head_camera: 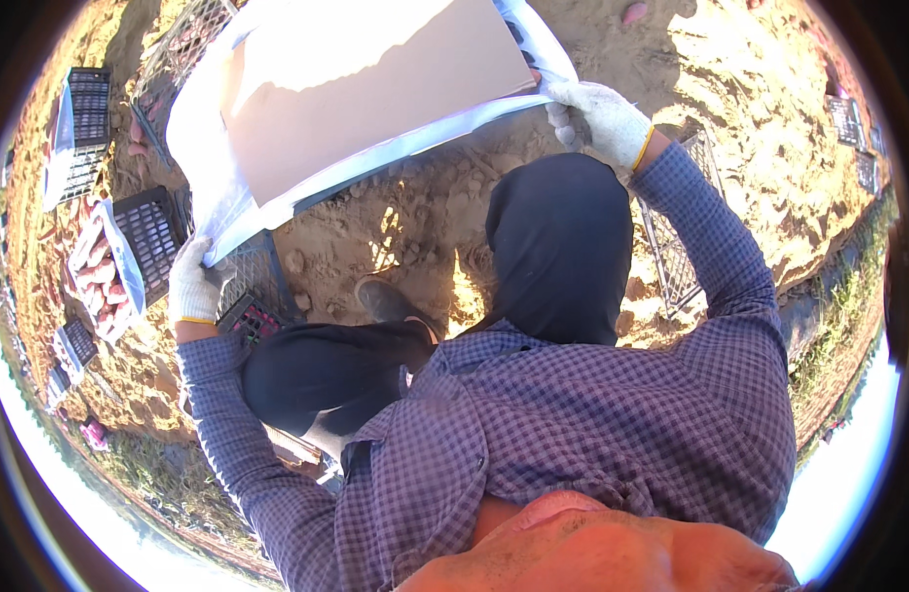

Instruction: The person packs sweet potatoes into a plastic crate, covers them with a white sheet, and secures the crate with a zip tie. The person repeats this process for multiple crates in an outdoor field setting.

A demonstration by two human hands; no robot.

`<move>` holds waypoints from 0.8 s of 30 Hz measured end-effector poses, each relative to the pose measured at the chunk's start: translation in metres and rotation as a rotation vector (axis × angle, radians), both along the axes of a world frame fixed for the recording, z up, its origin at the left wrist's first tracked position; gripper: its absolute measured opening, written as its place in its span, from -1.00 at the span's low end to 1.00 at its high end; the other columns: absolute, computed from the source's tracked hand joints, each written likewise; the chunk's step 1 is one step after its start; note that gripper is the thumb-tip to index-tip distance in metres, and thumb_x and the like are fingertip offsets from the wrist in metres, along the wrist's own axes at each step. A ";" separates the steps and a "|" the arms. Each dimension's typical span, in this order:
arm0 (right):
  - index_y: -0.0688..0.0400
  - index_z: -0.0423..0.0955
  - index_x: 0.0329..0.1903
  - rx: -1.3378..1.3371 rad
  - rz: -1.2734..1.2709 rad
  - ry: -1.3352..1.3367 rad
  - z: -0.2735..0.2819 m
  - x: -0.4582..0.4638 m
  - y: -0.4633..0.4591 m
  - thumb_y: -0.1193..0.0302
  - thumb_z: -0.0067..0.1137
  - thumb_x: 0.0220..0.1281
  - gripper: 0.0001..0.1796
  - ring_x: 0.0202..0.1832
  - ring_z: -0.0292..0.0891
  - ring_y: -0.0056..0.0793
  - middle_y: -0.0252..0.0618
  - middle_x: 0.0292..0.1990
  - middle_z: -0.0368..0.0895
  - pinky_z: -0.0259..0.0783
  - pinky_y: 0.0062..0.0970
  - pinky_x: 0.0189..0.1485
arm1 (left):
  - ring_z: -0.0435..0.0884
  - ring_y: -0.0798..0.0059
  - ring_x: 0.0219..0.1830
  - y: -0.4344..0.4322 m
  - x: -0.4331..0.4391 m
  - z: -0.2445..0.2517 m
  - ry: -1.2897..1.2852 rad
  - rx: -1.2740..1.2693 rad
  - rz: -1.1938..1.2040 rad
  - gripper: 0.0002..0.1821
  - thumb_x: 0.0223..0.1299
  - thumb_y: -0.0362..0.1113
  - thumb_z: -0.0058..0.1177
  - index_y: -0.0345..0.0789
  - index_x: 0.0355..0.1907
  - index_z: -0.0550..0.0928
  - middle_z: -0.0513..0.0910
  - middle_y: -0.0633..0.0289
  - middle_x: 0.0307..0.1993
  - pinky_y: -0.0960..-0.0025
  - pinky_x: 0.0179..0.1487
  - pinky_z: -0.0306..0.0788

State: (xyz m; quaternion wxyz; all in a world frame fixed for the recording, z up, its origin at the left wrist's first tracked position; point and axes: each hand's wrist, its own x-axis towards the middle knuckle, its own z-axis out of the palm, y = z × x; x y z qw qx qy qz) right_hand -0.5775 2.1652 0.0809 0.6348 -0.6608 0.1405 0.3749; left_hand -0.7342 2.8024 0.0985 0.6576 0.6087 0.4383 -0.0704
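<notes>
A flat sheet of cardboard (380, 111) lies over a crate lined with a pale plastic sheet (203, 133), in front of my knees. My left hand (197, 285), in a white knit glove, grips the liner at the near left corner. At the near right corner my right hand (604, 118), in the same kind of glove, holds the liner's edge. Dark gaps and a bit of something reddish show beside the cardboard's right edge. What else lies under the cardboard is hidden.
Black plastic crates (145, 233) stand on the left, near a lined crate of sweet potatoes (99, 285). An empty mesh crate (672, 259) is beside my right arm. More crates (846, 122) stand far right. Loose soil (439, 214) lies between my legs and the lined crate.
</notes>
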 end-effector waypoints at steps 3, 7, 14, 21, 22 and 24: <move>0.11 0.59 -0.08 0.203 -0.155 0.050 0.015 -0.003 0.003 0.16 0.17 0.70 -0.72 -0.37 0.52 -0.58 -0.45 -0.30 0.60 0.48 -0.49 -0.28 | 0.69 0.40 -0.44 0.001 -0.001 0.003 -0.082 -0.114 0.003 -0.62 0.54 -0.32 0.11 -0.41 0.29 0.66 0.77 0.15 -0.28 0.29 -0.38 0.61; -0.04 0.39 -0.30 0.597 -0.096 -0.201 0.083 0.043 0.025 0.10 0.06 0.76 -0.62 -0.45 0.27 -0.61 -0.50 -0.39 0.31 0.24 -0.55 -0.38 | 0.71 0.37 -0.38 0.026 -0.009 0.011 -0.188 -0.278 -0.064 -0.56 0.64 -0.15 0.14 -0.40 0.34 0.64 0.67 0.25 -0.39 0.22 -0.28 0.65; 0.23 0.58 0.32 -0.066 0.769 -0.988 0.110 0.057 0.215 0.17 0.12 0.74 -0.58 -0.10 0.70 -0.42 -0.18 0.07 0.76 0.61 -0.42 -0.02 | 0.69 0.10 0.35 0.064 0.041 -0.062 -0.108 0.024 0.019 -0.46 0.64 -0.28 0.10 -0.45 0.54 0.50 0.67 -0.11 0.38 0.15 0.42 0.60; 0.19 0.54 0.46 -0.236 1.018 -1.232 0.060 0.041 0.432 0.23 0.21 0.67 -0.51 0.22 0.68 -0.29 -0.08 0.26 0.73 0.61 -0.29 0.31 | 0.77 0.31 0.25 0.009 0.072 -0.062 -0.470 -0.376 -0.275 -0.45 0.60 -0.21 0.23 -0.44 0.49 0.56 0.77 0.06 0.25 0.29 0.35 0.66; 0.19 0.54 0.48 -0.210 1.005 -1.201 0.051 0.043 0.446 0.24 0.23 0.66 -0.49 0.26 0.68 -0.27 -0.07 0.28 0.73 0.61 -0.27 0.35 | 0.77 0.38 0.20 -0.001 0.070 -0.048 -0.549 -0.268 -0.280 -0.48 0.59 -0.25 0.25 -0.46 0.46 0.58 0.77 0.10 0.25 0.35 0.31 0.65; 0.18 0.54 0.48 -0.139 0.909 -1.030 0.033 0.046 0.458 0.29 0.22 0.65 -0.51 0.30 0.66 -0.32 -0.09 0.30 0.72 0.61 -0.30 0.38 | 0.76 0.44 0.17 -0.010 0.073 -0.015 -0.501 0.072 -0.264 -0.49 0.57 -0.29 0.25 -0.47 0.44 0.60 0.77 0.12 0.25 0.38 0.28 0.64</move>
